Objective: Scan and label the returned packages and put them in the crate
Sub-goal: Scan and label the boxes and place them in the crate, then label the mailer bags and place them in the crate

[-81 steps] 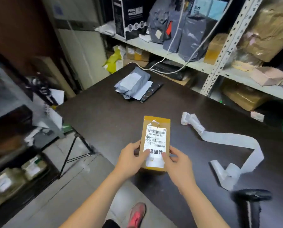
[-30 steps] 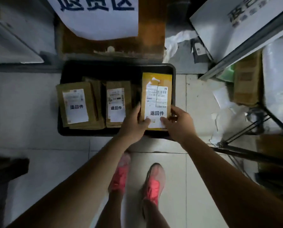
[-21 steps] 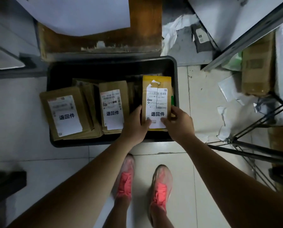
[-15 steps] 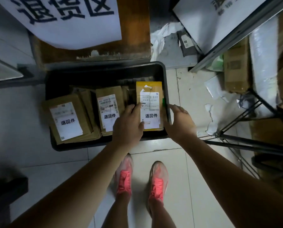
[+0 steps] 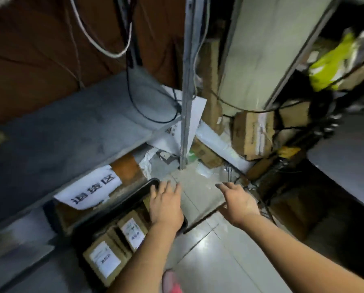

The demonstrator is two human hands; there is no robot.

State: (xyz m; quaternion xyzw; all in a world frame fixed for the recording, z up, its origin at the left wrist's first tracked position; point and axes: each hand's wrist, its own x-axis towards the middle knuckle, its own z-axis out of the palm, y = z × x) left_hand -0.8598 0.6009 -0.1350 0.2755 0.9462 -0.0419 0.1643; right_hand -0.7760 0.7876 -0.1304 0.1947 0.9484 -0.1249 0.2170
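While my left hand hovers: my left hand [image 5: 166,205] hangs over the right end of the crate [image 5: 138,188], palm down, fingers straight and spread wide, holding nothing.
Right hand: my right hand [image 5: 238,199] is out to the right of the crate, above the floor tiles [image 5: 200,261], with its fingers stretched loosely and nothing in them.
Why both are empty: flat, open hands above the crate suit a release rather than a grip, so I judge this package is already let go.
Packages: two brown packages lie flat inside the crate with their white labels up, one [image 5: 132,231] near its middle and the other [image 5: 104,259] toward its left end. Lying label-up keeps the return mark readable from above.
Hidden part: a sliver of brown shows at the crate's right end under my left hand. I cannot tell whether it is another package.
Sign: a white sign [image 5: 92,191] with large dark characters leans just behind the crate's far wall. I take it to mark the returns spot.
Shelf: a grey shelf [image 5: 71,127] juts out above and behind the crate, so I must reach in from the near side.
Shoe: my red shoe [image 5: 170,282] stands on the near side of the crate.
Stage: the drop looks done, and I judge the next package comes next.
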